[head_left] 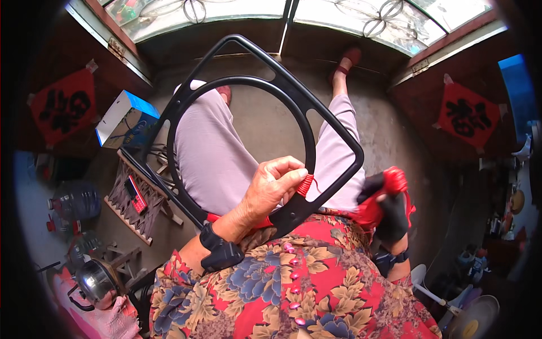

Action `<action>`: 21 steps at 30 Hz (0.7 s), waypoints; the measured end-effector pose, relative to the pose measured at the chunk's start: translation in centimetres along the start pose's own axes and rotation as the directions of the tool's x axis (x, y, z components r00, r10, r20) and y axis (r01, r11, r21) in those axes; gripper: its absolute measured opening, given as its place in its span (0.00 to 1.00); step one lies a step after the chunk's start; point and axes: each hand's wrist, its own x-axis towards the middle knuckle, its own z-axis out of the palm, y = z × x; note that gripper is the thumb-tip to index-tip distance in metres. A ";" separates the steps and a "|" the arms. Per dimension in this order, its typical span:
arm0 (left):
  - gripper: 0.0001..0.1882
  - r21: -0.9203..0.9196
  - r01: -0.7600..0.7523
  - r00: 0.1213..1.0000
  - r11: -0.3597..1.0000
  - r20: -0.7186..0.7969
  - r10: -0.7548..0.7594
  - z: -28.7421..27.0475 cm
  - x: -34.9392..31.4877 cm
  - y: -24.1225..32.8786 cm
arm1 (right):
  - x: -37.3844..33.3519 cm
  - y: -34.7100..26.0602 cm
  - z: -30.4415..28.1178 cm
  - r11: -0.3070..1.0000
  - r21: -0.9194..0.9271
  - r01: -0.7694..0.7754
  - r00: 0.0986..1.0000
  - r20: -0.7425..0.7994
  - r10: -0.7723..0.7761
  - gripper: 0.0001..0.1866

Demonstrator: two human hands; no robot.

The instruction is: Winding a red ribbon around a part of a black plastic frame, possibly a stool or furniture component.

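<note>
A black frame (293,104), square outside with a round inner ring, rests tilted across my lap. Red cord (305,185) is wound in tight turns around the lower right of the ring. My left hand (274,183) is bare and reaches over the ring's near side, thumb and fingertips pinching at the top of these turns. To the right, outside the frame, my right hand (390,217) wears a dark glove and closes on a bundle of red cord (395,182); motion blurs it. More red shows under my left wrist, partly hidden.
Left of my legs stands a low folding stool (121,198) bearing a red phone (135,195). Beyond it is a blue-and-white box (127,118). A metal kettle (97,282) and clear plastic jugs (76,200) are at lower left. A white fan (471,316) is at lower right.
</note>
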 end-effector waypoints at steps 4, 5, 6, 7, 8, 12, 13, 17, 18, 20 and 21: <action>0.06 0.101 -0.032 0.999 0.994 -0.010 0.033 0.2 -0.2 0.5 | 0.6 -0.8 4.9 0.867 -0.496 0.042 0.952 0.285 0.116 0.25; 0.06 0.119 -0.034 0.999 0.992 -0.004 0.035 0.2 -0.2 0.5 | 1.4 -0.7 4.9 0.802 -0.585 0.124 0.926 0.359 0.119 0.24; 0.06 0.118 -0.034 0.999 0.992 -0.006 0.035 0.1 -0.3 0.5 | 1.9 -0.2 5.1 0.837 -0.543 0.071 0.923 0.354 0.151 0.24; 0.06 0.116 -0.018 1.000 0.993 -0.011 0.019 0.0 -0.3 0.4 | 2.3 0.4 5.2 0.867 -0.499 0.017 0.918 0.351 0.184 0.24; 0.06 0.113 -0.001 1.000 0.994 -0.017 0.003 -0.1 -0.3 0.3 | 2.6 0.8 5.2 0.866 -0.499 0.015 0.918 0.351 0.186 0.24; 0.06 -0.023 -0.050 0.999 0.999 -0.017 0.049 -0.4 0.1 -0.6 | 3.1 1.1 5.4 0.900 -0.433 0.053 0.878 0.450 0.165 0.23; 0.06 0.019 -0.033 0.999 0.999 -0.018 0.034 -0.2 -0.1 0.0 | 3.1 0.9 5.5 0.893 -0.445 0.063 0.870 0.463 0.169 0.22; 0.05 0.007 -0.029 0.999 1.000 -0.029 0.029 -0.3 -0.3 -0.5 | 3.0 1.1 5.8 0.912 -0.409 -0.018 0.888 0.414 0.202 0.23; 0.05 0.007 -0.027 0.999 1.000 -0.026 0.027 -0.4 -0.3 -0.5 | 3.1 1.3 5.7 0.912 -0.409 -0.018 0.889 0.411 0.202 0.23; 0.05 0.052 -0.035 0.999 0.998 -0.022 0.036 -0.5 -0.4 -0.3 | 3.3 1.8 5.4 0.893 -0.442 0.081 0.876 0.459 0.147 0.20; 0.05 0.053 -0.034 0.999 0.998 -0.022 0.035 -0.6 -0.5 -0.4 | 3.4 1.7 5.5 0.894 -0.441 0.081 0.877 0.458 0.147 0.20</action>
